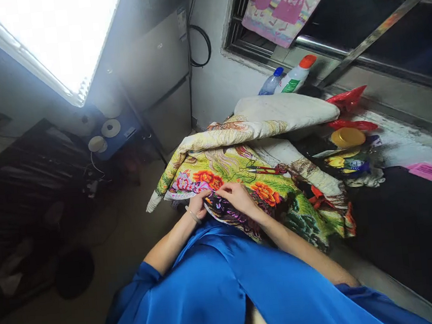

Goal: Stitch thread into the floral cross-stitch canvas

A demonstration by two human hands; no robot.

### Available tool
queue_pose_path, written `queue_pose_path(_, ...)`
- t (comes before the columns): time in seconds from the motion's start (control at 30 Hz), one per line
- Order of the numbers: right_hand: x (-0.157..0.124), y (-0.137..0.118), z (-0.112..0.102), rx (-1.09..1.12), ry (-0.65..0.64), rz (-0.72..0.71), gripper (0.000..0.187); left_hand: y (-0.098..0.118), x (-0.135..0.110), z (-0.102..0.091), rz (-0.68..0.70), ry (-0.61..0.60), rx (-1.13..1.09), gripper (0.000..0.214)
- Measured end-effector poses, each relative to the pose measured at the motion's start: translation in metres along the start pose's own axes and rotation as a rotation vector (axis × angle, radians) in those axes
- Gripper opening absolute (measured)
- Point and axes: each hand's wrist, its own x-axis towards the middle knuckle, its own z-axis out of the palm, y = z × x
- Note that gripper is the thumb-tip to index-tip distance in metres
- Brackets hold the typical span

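A large embroidered cloth [236,173] with bright flowers on a green ground lies spread over my lap and a low surface. My left hand [197,204] grips its near edge from the left, fingers curled round the fabric. My right hand [238,198] rests on top of the cloth just to the right, fingers bent and pinched at the cloth's dark flowered part. The two hands almost touch. Whether a needle sits in the right fingers is too small to tell. Red-handled scissors [268,169] lie on the cloth beyond my right hand.
A pillow [287,112] lies behind the cloth. Two bottles [294,78] stand by the window ledge, with a yellow lid [347,136] and red items to the right. A pink towel [284,2] hangs above. A lit panel [54,35] shines at upper left.
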Motion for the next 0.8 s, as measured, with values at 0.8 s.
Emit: queue_pose_path(0.8,-0.004,0.004,0.01,0.325,-0.027,0.202,0.016,-0.007,0.0,-0.006,0.12,0.001,0.024,0.022)
